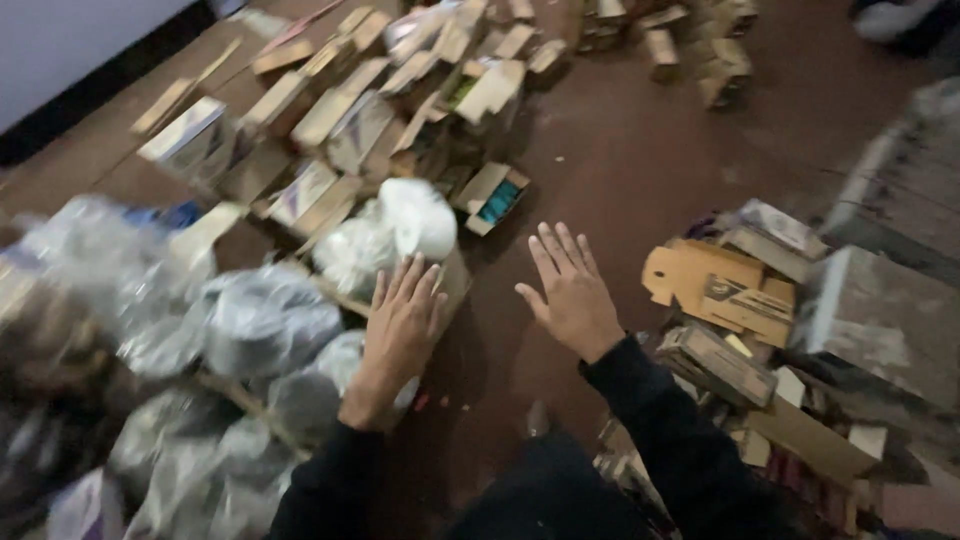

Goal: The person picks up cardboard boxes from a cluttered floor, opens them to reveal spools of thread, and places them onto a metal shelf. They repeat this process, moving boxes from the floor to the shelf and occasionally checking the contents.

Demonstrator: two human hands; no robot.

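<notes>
Two bare hands are held out, fingers spread, above a floor littered with boxes and bags.

The left hand is seen flat and open, fingers apart, clamped on nothing; it lies at the edge of a heap of clear plastic bags, just below a white bag. The right hand is raised with an open palm and fingers apart, empty, over bare brown floor. Both arms are covered by dark sleeves. Small cardboard boxes are scattered beyond the hands, one open box showing a teal inside. Flattened cardboard is piled to the right, well apart from the bags.
</notes>
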